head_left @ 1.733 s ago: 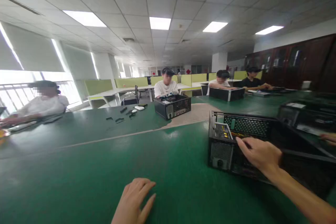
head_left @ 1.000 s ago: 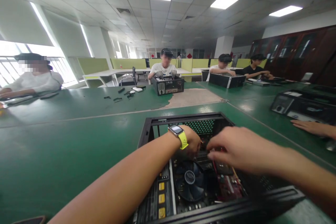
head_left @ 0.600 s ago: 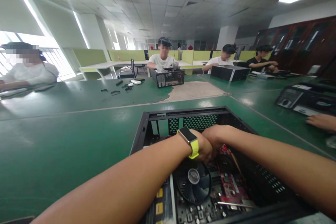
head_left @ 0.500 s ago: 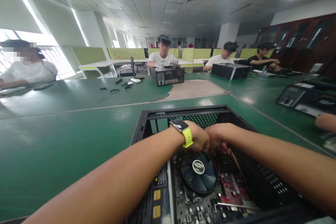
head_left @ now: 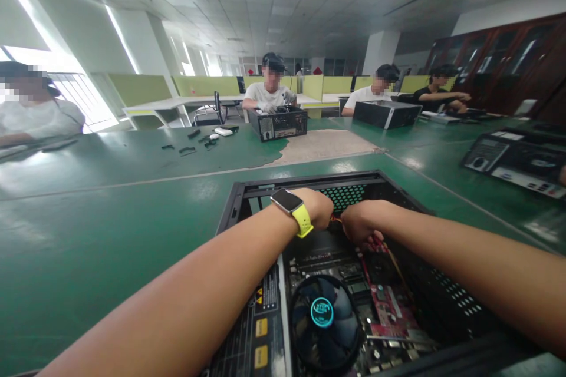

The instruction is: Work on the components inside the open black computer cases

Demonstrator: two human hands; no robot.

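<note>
Both hands are deep in the open computer case [head_left: 247, 194], which lies on its side on the green tabletop [head_left: 110, 230] close to its near edge. The left hand [head_left: 316, 207], with a yellow-strapped watch [head_left: 292, 207] on its wrist, and the right hand [head_left: 360, 221] meet at the far end of the case, past the CPU fan [head_left: 322, 321] and beside the red circuit card [head_left: 389, 309]. Both look curled in a narrow pinch around thin reddish wires [head_left: 338, 221], though the fingertips are hidden, so I cannot tell exactly what each one grips.

To do this well, hold the connector body rather than the wires, steady one hand against the case frame, and pull or press straight along the pins. Keep forearms lifted clear of the fan blades and the card's edge.
</note>
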